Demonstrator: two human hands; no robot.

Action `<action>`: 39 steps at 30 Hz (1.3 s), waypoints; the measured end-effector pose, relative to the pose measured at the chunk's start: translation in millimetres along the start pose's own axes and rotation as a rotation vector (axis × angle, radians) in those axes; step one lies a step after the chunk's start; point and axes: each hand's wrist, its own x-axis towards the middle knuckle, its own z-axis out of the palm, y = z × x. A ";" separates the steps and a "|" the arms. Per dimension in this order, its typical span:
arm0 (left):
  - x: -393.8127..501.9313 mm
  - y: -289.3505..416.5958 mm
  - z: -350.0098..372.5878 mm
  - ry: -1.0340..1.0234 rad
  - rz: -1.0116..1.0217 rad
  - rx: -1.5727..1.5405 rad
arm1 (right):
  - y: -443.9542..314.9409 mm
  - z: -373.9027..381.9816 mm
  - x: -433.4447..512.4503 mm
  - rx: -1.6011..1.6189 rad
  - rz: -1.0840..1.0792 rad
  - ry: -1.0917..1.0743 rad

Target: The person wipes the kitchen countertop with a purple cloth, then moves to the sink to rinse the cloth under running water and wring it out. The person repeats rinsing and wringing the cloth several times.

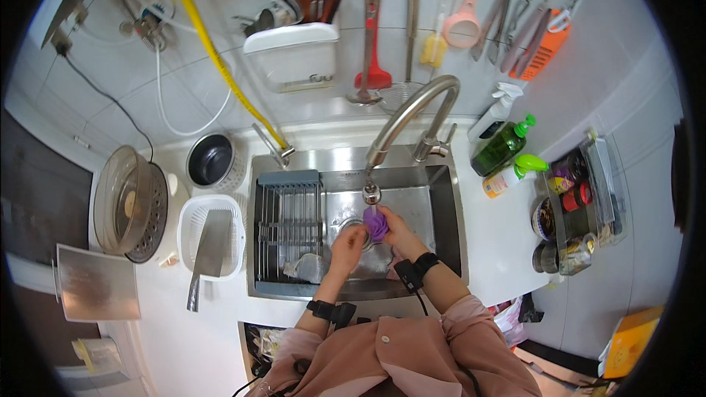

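A bunched purple cloth [375,224] is in my right hand [395,227], right under the faucet's spray head [372,194]. What looks like a short stream of water falls from the head onto it. My left hand [348,247] is beside the cloth with its fingers curled. Whether those fingers grip part of the cloth cannot be made out. Both hands are over the stainless steel sink [413,204], above its drain [351,225]. A pinkish cloth [394,266] lies in the basin, partly hidden by my right forearm.
A metal drying rack [290,226] spans the sink's left side, with a pale translucent item [305,268] in it. Further left, a cleaver [212,245] rests across a white basket [238,231]. Several bottles, among them a green pump bottle [499,149], stand to the right.
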 end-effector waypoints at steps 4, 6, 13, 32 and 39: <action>13.5 -35.4 2.7 0.265 -0.359 -0.415 | 6.2 13.1 13.0 -0.078 0.039 -0.075; 24.6 -46.5 14.2 0.232 -0.547 -0.614 | 7.3 22.7 10.0 -0.152 0.026 -0.075; 74.3 -61.3 31.1 0.179 -0.632 -1.348 | -3.6 25.1 -26.1 -0.677 -0.118 -0.070; 41.3 -37.6 58.4 0.214 -0.577 -1.083 | 32.5 8.9 -10.5 -0.844 -0.440 0.068; 69.7 -48.5 55.1 0.299 -0.619 -1.466 | 22.6 11.6 -53.9 -1.333 -0.611 -0.092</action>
